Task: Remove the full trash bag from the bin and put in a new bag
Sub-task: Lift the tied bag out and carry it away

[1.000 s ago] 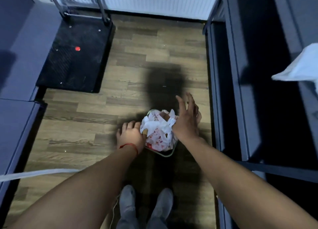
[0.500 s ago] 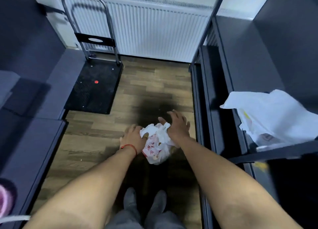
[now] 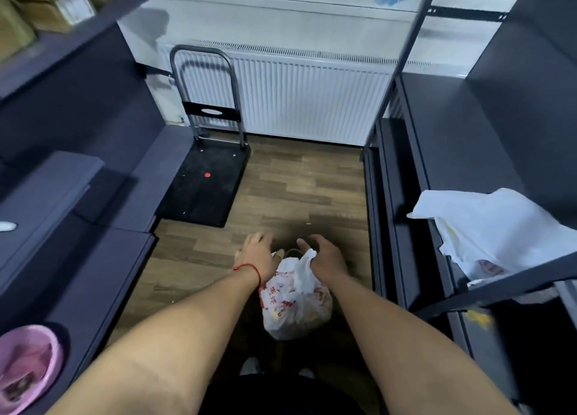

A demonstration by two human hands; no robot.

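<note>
A full white trash bag (image 3: 295, 302) with red print hangs between my hands, low in the middle of the view. My left hand (image 3: 257, 255), with a red string at the wrist, grips the bag's left handle. My right hand (image 3: 326, 254) holds the bag's right handle, a strip of white plastic showing under its fingers. A thin curved bin rim (image 3: 293, 251) shows just behind the bag's top; the rest of the bin is hidden. A loose white plastic bag (image 3: 493, 233) lies on the dark shelf at right.
Dark shelving (image 3: 437, 171) lines the right side and dark units (image 3: 78, 227) the left. A black platform trolley (image 3: 206, 187) with a metal handle stands ahead on the wooden floor (image 3: 296, 190), before a white radiator (image 3: 306, 102). A pink bowl (image 3: 28, 364) sits at lower left.
Both hands have closed on the bag's handles and the bag has risen, hanging longer between them. The view has tilted up, showing more of the radiator and shelves.
</note>
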